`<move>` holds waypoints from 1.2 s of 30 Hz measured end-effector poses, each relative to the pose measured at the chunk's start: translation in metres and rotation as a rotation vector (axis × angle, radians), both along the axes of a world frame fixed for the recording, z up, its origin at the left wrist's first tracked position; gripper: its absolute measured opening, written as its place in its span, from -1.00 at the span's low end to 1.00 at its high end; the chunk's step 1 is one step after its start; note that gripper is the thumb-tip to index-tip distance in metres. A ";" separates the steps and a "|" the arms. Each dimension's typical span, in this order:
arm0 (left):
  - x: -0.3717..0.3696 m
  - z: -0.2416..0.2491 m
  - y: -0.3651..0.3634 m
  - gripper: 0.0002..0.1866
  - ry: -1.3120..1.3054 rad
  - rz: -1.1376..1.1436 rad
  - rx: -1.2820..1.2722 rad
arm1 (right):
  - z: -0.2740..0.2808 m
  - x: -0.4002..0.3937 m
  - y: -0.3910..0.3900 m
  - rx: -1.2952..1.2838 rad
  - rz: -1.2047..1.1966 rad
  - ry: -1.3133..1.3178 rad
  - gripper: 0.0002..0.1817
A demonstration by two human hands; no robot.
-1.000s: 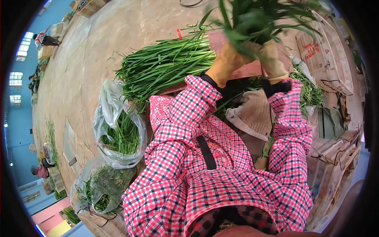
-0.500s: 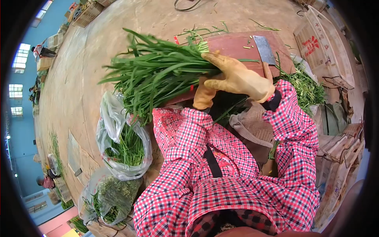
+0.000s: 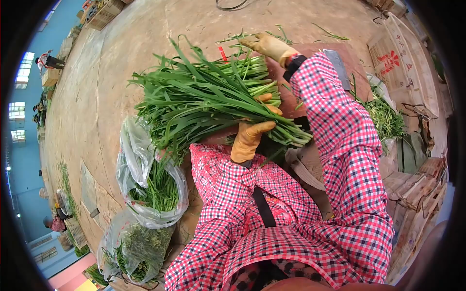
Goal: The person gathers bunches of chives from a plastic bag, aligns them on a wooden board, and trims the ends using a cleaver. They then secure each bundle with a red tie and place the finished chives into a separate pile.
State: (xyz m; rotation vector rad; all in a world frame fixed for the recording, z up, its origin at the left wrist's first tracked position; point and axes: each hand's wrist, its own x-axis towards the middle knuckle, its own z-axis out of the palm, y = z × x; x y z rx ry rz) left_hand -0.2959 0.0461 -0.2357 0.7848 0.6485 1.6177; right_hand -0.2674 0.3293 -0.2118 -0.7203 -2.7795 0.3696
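Both my hands wear yellowish gloves. My left hand (image 3: 251, 138) is wrapped round the lower part of a bunch of long green stalks (image 3: 204, 99), whose pale cut ends point right. Beyond the bunch, my right hand (image 3: 268, 47) reaches over the far edge of the reddish board (image 3: 349, 53), near loose green stems (image 3: 235, 36). Its fingers are stretched out, with nothing visibly gripped. A cleaver (image 3: 337, 68) lies on the board, its handle hidden behind my right sleeve. A red strip (image 3: 223, 54) shows beside the stalks.
Clear plastic bags (image 3: 182, 194) of greens stand at the lower left. Cut greens (image 3: 383, 116) are heaped right of the board, near a large crate (image 3: 405, 65) and a wooden crate (image 3: 412, 203). People (image 3: 47, 61) are far off at the left.
My right hand has moved away from the stalk ends to the board's far edge. The bunch in my left hand has tilted, and its cut ends now show further right and lower.
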 end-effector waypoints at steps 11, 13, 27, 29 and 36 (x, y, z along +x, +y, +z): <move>0.003 0.028 -0.037 -0.15 0.002 -0.065 0.035 | 0.037 -0.016 -0.018 -1.165 -0.022 0.683 -0.73; -0.011 0.028 -0.043 -0.14 -0.057 -0.075 0.063 | 0.055 -0.003 -0.024 -1.092 0.028 0.703 -0.69; -0.130 0.195 -0.176 -0.23 -0.452 -0.229 0.448 | 0.218 0.043 -0.072 -1.234 -0.020 1.622 -0.67; -0.134 0.192 -0.185 -0.22 -0.458 -0.107 0.379 | 0.222 0.036 -0.066 -1.320 -0.029 1.731 -0.71; -0.166 0.160 -0.182 -0.24 -0.607 -0.123 0.412 | 0.204 0.111 -0.071 -1.097 -0.152 1.585 -0.63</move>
